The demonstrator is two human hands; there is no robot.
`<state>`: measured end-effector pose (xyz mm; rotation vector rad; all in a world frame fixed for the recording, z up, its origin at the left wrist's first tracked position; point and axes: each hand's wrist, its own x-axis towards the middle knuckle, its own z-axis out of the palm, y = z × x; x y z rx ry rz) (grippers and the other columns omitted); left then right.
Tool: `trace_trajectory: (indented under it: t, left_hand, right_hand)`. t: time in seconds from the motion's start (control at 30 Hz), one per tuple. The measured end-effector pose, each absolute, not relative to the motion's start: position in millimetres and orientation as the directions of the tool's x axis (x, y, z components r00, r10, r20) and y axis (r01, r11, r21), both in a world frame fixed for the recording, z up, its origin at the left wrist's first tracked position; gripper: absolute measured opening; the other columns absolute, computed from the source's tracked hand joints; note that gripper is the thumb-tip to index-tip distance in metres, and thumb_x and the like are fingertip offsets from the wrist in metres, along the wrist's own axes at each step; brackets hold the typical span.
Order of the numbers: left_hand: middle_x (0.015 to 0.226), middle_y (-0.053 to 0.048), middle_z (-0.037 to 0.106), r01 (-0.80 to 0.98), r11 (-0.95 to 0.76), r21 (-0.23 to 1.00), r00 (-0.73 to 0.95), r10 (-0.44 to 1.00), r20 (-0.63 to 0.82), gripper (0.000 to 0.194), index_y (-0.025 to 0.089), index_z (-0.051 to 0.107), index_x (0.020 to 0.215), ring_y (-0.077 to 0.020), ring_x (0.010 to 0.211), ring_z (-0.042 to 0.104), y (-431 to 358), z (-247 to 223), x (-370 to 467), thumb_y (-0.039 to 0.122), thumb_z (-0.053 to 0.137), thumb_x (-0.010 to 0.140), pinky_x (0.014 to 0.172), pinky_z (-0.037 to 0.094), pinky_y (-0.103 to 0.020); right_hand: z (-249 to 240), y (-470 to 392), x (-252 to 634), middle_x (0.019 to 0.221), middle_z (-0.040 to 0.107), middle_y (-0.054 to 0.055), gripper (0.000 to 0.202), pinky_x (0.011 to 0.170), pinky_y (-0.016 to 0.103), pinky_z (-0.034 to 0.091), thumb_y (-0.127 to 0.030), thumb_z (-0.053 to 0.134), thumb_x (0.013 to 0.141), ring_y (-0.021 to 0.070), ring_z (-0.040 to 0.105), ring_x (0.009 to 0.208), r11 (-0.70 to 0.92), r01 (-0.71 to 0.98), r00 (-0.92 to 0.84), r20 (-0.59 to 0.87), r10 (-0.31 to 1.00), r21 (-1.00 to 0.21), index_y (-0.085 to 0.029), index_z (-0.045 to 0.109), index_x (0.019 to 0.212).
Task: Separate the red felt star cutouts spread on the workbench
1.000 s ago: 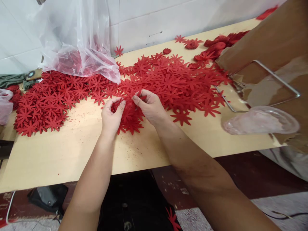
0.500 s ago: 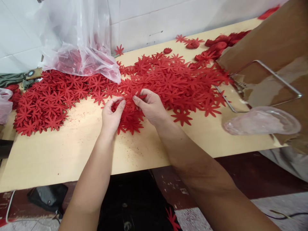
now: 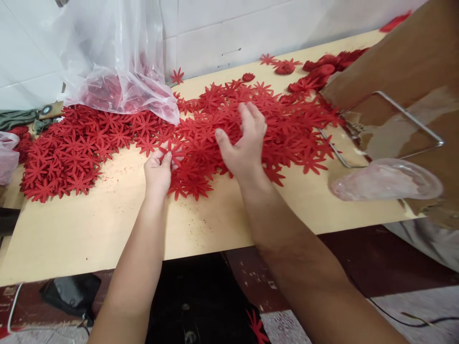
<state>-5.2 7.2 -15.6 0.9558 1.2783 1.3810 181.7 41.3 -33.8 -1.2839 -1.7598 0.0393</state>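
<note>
My left hand pinches a red flower-shaped piece between thumb and fingers, low over the near edge of the middle pile. Over the same pile of red pieces, my right hand is spread, thumb apart from the fingers, with nothing seen in it; its fingertips are slightly blurred. A second heap of red flower-shaped pieces lies to the left.
A clear plastic bag rests on the left heap. At the right are brown cardboard, a metal wire frame and a clear plastic container. The table ends near my body.
My hands have moved apart. The right one has opened and shifted right and farther over the pile, while the left has moved slightly left with a red piece in its fingers.
</note>
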Motion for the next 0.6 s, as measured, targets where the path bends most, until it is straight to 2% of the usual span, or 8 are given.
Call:
trace_trajectory:
  t: [0.07, 0.17, 0.27, 0.37, 0.47, 0.6]
  left_hand:
    - [0.077, 0.000, 0.072, -0.136, 0.027, 0.990, -0.187, 0.981, -0.052, 0.028, 0.023, 0.067, 0.107, -0.0110, 0.065, 0.066, 7, -18, -4, 0.014, 0.054, 0.083, 0.064, 0.053, -0.026]
    - [0.072, 0.003, 0.070, -0.117, -0.013, 0.993, -0.172, 0.985, -0.008, 0.029, 0.025, 0.067, 0.106, -0.0102, 0.063, 0.064, 6, -20, -2, 0.013, 0.059, 0.081, 0.068, 0.054, -0.027]
    - [0.074, 0.002, 0.070, -0.091, -0.057, 0.994, -0.167, 0.985, 0.041, 0.030, 0.026, 0.067, 0.107, -0.0122, 0.070, 0.066, 4, -20, 1, 0.014, 0.060, 0.080, 0.075, 0.055, -0.030]
    - [0.077, 0.001, 0.071, -0.092, -0.074, 0.993, -0.160, 0.985, 0.059, 0.026, 0.025, 0.066, 0.106, -0.0133, 0.073, 0.066, 2, -19, 3, 0.019, 0.061, 0.081, 0.075, 0.055, -0.031]
    - [0.075, 0.001, 0.070, -0.119, -0.088, 0.989, -0.144, 0.987, 0.070, 0.023, 0.024, 0.066, 0.104, -0.0135, 0.072, 0.067, 1, -18, 3, 0.025, 0.062, 0.081, 0.074, 0.056, -0.030]
    - [0.076, 0.001, 0.070, -0.127, -0.085, 0.988, -0.108, 0.992, 0.071, 0.025, 0.026, 0.066, 0.105, -0.0155, 0.079, 0.068, 0, -18, 4, 0.024, 0.063, 0.081, 0.080, 0.056, -0.034]
  right_hand:
    - [-27, 27, 162, 0.133, 0.049, 0.017, 0.053, 0.102, 0.055, 0.036, -0.052, 0.048, 0.087, 0.0322, 0.042, 0.128, 0.470, 0.634, 0.026, 0.623, 0.782, -0.615, -0.020, 0.048, 0.130]
    - [-20, 10, 132, 0.114, 0.061, 0.015, 0.049, 0.094, 0.044, 0.046, -0.053, 0.053, 0.084, 0.0258, 0.056, 0.109, 0.531, 0.348, -0.129, 0.521, 0.844, -0.773, -0.017, 0.059, 0.116]
    - [-20, 5, 119, 0.090, 0.064, 0.009, 0.042, 0.081, 0.036, 0.050, -0.055, 0.057, 0.080, 0.0193, 0.061, 0.085, 0.430, 0.162, -0.236, 0.389, 0.891, -0.888, -0.016, 0.064, 0.093]
    - [-22, 8, 118, 0.077, 0.062, 0.004, 0.038, 0.072, 0.032, 0.050, -0.055, 0.065, 0.073, 0.0152, 0.058, 0.073, 0.323, 0.048, -0.209, 0.306, 0.929, -0.945, -0.018, 0.062, 0.078]
    - [-22, 10, 118, 0.076, 0.063, 0.002, 0.037, 0.072, 0.033, 0.051, -0.053, 0.073, 0.064, 0.0147, 0.059, 0.071, 0.245, -0.097, -0.165, 0.258, 0.952, -0.965, -0.018, 0.063, 0.076]
    - [-20, 9, 117, 0.070, 0.063, 0.000, 0.026, 0.070, 0.034, 0.053, -0.044, 0.072, 0.067, 0.0151, 0.059, 0.068, 0.192, -0.158, -0.124, 0.212, 0.969, -0.969, -0.020, 0.062, 0.070]
